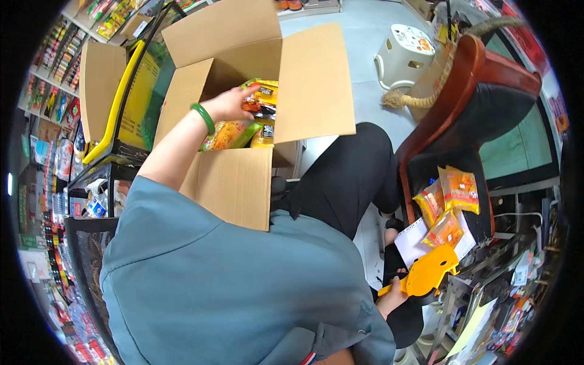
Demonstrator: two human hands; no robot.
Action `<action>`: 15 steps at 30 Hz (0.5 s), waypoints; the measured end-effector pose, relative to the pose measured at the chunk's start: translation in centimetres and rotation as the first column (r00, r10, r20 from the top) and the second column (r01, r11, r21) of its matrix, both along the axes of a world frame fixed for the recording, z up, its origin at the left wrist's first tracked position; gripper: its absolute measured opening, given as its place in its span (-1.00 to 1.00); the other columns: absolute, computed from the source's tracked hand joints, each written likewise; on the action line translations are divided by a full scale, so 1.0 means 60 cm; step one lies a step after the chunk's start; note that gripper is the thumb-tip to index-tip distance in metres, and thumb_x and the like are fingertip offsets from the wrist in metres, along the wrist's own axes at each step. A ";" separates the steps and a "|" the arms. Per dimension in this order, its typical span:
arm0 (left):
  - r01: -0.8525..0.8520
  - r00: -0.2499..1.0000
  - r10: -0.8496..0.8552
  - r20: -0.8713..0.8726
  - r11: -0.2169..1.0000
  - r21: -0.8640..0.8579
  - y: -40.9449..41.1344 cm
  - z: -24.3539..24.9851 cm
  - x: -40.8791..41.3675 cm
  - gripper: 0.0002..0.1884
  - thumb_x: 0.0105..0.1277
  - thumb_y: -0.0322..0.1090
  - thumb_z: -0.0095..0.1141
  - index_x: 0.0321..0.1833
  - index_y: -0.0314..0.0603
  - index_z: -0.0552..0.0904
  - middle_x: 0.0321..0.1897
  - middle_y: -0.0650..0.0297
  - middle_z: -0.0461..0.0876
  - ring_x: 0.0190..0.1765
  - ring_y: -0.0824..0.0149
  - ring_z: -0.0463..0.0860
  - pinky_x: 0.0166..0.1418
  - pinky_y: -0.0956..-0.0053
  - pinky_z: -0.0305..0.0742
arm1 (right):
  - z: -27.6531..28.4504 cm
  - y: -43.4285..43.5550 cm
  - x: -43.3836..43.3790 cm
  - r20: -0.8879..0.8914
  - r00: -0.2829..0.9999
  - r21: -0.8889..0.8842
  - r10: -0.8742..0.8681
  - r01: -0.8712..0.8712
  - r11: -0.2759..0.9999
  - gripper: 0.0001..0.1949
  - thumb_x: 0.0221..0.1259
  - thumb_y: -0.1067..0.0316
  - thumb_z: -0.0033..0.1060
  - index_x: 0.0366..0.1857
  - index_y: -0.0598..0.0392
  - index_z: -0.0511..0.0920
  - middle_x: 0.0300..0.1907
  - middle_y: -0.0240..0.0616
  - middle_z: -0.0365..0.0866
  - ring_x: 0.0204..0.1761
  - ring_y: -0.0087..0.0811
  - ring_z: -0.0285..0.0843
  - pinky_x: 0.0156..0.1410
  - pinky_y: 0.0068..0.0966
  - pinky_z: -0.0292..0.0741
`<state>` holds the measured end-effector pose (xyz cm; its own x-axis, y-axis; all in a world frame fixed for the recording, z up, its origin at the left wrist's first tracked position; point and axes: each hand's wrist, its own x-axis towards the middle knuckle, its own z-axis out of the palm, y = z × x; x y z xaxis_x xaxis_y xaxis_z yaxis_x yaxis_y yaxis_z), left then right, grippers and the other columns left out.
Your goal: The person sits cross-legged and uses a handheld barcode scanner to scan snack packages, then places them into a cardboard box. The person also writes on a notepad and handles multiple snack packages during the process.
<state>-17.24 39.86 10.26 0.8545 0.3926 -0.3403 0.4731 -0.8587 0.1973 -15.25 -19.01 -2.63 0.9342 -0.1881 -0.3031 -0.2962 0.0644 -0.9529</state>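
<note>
My left hand (pixel 232 106), with a green bangle at the wrist, reaches into an open cardboard box (pixel 315 86). Its fingers are apart over a red and yellow food packet (pixel 267 95); a yellow-green packet (pixel 226 135) lies below the palm. At the lower right, my right hand (pixel 395 294) grips the handle of a yellow plastic hand-held tape dispenser (pixel 429 272). Just beyond the dispenser, several yellow and orange food packets (pixel 461 191) rest on the black chair seat (pixel 480 223), partly over white paper (pixel 410 239).
The wooden-framed chair (pixel 472 59) stands at right, near a white plastic stool (pixel 406 54). A thick rope (pixel 417 100) hangs by its backrest. A yellow-edged basket (pixel 132 91) and stocked shelves (pixel 59 59) are at left. A black mesh chair back (pixel 91 255) is at lower left.
</note>
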 end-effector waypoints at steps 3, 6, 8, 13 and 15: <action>0.070 0.958 -0.092 0.271 0.994 0.089 0.006 -0.061 -0.021 -0.29 -0.05 -0.43 0.24 0.26 0.00 0.30 0.21 -0.10 0.23 0.17 0.01 0.36 0.21 0.34 0.33 | -0.002 0.005 0.001 0.012 1.000 -0.033 0.011 -0.010 0.999 -0.58 -0.04 0.65 -0.09 0.03 0.35 0.33 -0.03 -0.10 0.46 0.03 -0.30 0.42 0.24 -0.43 0.23; -0.133 0.900 0.121 0.419 0.991 -0.001 0.029 -0.073 -0.027 -0.61 -0.01 -0.42 0.23 -0.05 -0.12 0.57 -0.12 0.03 0.54 -0.07 0.13 0.56 0.03 0.42 0.45 | -0.002 0.003 0.005 0.020 0.992 -0.174 0.124 -0.119 0.977 -0.62 -0.04 0.60 -0.01 -0.03 0.34 0.37 -0.05 -0.15 0.48 -0.02 -0.33 0.44 0.17 -0.46 0.26; -0.288 0.808 0.412 0.421 0.900 -0.329 0.042 -0.078 -0.025 -0.79 0.02 -0.42 0.22 -0.24 -0.24 0.64 -0.40 0.13 0.64 -0.25 0.33 0.63 -0.10 0.51 0.49 | -0.004 0.004 0.004 -0.028 0.996 -0.233 0.090 -0.094 0.968 -0.66 -0.05 0.57 0.03 -0.09 0.32 0.41 -0.09 -0.18 0.51 -0.05 -0.34 0.45 0.13 -0.47 0.28; -0.451 0.612 0.453 0.648 0.873 -0.184 0.133 -0.031 -0.062 -0.85 0.10 -0.37 0.14 -0.30 -0.26 0.63 -0.43 0.18 0.65 -0.34 0.39 0.60 -0.16 0.52 0.47 | -0.004 0.010 0.001 -0.003 0.995 -0.276 0.097 -0.094 0.957 -0.73 -0.09 0.50 0.14 -0.23 0.33 0.48 -0.20 -0.22 0.56 -0.14 -0.32 0.49 0.05 -0.46 0.34; -0.569 0.631 0.456 0.628 0.822 -0.026 0.157 -0.008 -0.083 -0.84 0.09 -0.33 0.14 -0.29 -0.18 0.65 -0.40 0.09 0.64 -0.27 0.19 0.63 -0.12 0.43 0.49 | 0.006 0.022 0.000 -0.053 0.996 -0.316 0.069 -0.082 0.945 -0.72 -0.10 0.47 0.17 -0.25 0.36 0.49 -0.21 -0.20 0.56 -0.15 -0.33 0.50 0.02 -0.47 0.35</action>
